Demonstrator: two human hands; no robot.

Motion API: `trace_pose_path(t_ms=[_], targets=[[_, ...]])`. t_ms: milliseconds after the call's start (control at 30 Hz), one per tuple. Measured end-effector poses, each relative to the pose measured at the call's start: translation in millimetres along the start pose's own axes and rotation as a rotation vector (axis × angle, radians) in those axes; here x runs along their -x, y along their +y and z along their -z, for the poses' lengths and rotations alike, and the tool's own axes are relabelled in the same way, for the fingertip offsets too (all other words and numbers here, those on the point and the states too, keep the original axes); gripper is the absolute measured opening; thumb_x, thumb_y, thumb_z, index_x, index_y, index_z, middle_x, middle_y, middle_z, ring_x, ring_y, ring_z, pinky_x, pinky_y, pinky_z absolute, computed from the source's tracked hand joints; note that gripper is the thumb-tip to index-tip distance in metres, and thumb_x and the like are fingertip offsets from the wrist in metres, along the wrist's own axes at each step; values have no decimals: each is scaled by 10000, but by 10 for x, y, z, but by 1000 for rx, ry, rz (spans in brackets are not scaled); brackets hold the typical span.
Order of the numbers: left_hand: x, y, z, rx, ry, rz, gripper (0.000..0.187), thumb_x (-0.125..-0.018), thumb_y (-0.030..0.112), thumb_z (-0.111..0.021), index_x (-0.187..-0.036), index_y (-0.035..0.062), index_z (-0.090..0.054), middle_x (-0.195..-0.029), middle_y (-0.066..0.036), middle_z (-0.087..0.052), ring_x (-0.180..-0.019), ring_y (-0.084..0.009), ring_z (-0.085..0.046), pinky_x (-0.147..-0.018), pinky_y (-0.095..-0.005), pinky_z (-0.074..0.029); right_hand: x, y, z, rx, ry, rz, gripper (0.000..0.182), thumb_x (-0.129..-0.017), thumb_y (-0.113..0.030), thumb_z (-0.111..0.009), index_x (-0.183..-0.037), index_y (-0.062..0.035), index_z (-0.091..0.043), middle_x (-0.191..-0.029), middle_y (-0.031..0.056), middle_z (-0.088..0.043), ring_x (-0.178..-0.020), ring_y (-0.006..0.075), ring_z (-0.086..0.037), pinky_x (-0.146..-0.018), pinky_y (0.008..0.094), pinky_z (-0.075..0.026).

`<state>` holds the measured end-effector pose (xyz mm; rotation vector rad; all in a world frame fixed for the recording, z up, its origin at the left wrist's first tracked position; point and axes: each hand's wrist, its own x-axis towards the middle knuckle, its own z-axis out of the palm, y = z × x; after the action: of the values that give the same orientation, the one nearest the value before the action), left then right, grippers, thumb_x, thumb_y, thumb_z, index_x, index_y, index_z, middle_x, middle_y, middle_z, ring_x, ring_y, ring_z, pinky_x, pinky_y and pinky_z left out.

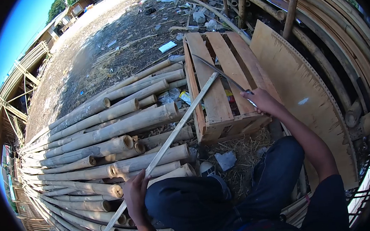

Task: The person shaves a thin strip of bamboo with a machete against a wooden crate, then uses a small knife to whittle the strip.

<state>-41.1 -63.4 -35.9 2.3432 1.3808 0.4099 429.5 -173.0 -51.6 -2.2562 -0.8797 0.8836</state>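
Observation:
My left hand (135, 194) is closed around a long, pale bamboo strip (181, 125), close to my knee. The strip runs diagonally, its far end resting at the slatted wooden crate (219, 98) and its near end passing out of view at the bottom. In my right hand (263, 100), fingers wrapped round the handle, is a long knife (221, 73). Its thin dark blade lies over the crate's top slats and points to the upper left, just beyond the strip's end.
Cut bamboo poles (109, 133) are stacked along my left. A curved plywood sheet (304, 107) leans at the right, with more poles (313, 50) on a rack behind it. Straw and a broken grey piece (226, 160) lie by my feet. Litter dots the dirt ground (86, 58).

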Motion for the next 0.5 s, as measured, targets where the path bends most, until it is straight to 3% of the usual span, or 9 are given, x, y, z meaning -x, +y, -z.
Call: trace_pose_path(t_ms=[233,333,400,500], targets=[[-19,-161,-46,83,-96,58,303,-864,173,-682,-1088,-31,-680,-842,-209,-670,-775,-360,-643,-717,-401,-483,281,-125,-6,18,-58,4,561,-950,-560,-544,-768,-30,-527,-517,15,-500,-409,101,-528,-369,263,-433],[-43,-159,-73,91,-78,46,316,-858,175,-687,-1095,-34,-679,-822,-205,-666,-762,-353,-642,-709,-394,-479,315,-164,-85,34,-141,55,585,-950,-578,-525,-850,-8,-608,-518,23,-513,-414,129,-534,-395,281,-436],[-75,-88,-38,97,-83,75,318,-855,179,-692,-1091,-34,-681,-811,-204,-665,-753,-349,-640,-706,-390,-478,323,-200,-143,110,-167,202,571,-944,-576,-537,-912,-16,-639,-517,9,-506,-413,120,-530,-397,280,-424],[-95,-83,-19,82,-105,94,321,-848,186,-702,-1082,-33,-686,-791,-201,-663,-733,-340,-636,-701,-379,-476,318,-225,-104,12,-237,74,556,-953,-562,-538,-799,-27,-547,-515,1,-499,-395,92,-501,-379,250,-410]])
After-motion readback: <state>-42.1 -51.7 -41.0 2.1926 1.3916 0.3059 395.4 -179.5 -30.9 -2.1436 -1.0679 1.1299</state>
